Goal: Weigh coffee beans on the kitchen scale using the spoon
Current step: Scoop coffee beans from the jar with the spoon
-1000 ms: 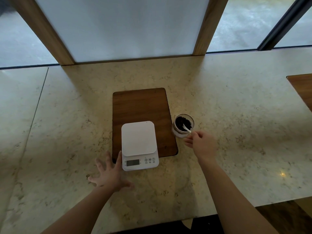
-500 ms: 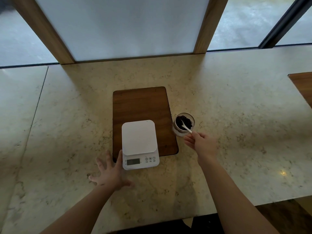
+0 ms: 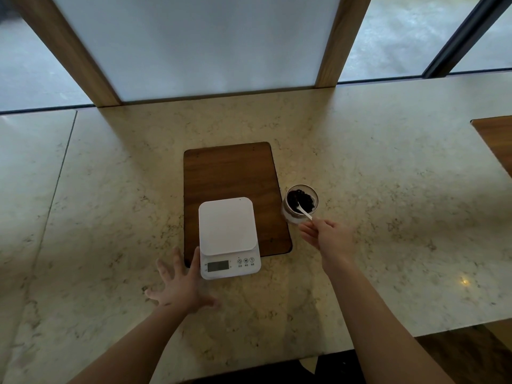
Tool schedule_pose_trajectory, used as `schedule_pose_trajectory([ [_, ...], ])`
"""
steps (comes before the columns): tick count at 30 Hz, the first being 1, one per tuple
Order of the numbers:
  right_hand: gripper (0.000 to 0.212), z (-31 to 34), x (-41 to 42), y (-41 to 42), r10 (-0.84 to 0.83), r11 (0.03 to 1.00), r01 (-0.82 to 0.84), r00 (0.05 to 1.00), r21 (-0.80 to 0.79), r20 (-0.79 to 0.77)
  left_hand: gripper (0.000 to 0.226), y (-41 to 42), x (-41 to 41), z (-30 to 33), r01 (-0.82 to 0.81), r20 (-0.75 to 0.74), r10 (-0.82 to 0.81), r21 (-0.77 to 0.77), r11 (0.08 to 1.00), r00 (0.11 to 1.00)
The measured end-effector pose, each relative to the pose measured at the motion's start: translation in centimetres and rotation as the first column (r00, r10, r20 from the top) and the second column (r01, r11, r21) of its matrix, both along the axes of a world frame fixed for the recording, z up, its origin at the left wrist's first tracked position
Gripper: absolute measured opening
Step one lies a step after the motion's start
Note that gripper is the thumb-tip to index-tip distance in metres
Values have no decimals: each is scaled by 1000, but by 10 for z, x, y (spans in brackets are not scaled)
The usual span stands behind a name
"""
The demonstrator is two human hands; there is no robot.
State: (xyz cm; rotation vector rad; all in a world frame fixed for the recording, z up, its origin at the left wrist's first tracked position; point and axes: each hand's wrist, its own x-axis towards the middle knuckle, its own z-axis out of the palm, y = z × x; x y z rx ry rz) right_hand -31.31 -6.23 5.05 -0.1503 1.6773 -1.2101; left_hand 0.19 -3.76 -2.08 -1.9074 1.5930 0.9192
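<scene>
A white kitchen scale (image 3: 227,228) with a bare platform sits on the near end of a dark wooden board (image 3: 230,173). Just right of the board stands a small glass jar (image 3: 291,216) holding dark coffee beans (image 3: 300,200). A white spoon (image 3: 304,213) dips into the beans, its bowl buried among them. My right hand (image 3: 328,236) pinches the spoon's handle just in front of the jar. My left hand (image 3: 180,284) lies flat on the counter with fingers spread, its fingertips touching the scale's left front corner.
The marble counter (image 3: 388,189) runs wide to both sides, with a seam (image 3: 59,173) at the left. A wooden inset (image 3: 496,139) shows at the right edge. Behind stand a frosted panel and slanted wooden posts (image 3: 340,42).
My right hand has shifted slightly and the spoon has tipped deeper into the beans. The left hand and the scale have stayed in place.
</scene>
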Motion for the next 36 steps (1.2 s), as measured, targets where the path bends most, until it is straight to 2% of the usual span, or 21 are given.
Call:
schedule_pose_trajectory([
  [16,18,-1,7,0,-122,991,130,971,-25,205,160,-1,3,-5,-4,17,4,6,1000,1000],
  [36,18,5,5,2,-143,987,155,960,-31,242,159,-1,1,-4,-4,9,4,5,1000,1000],
])
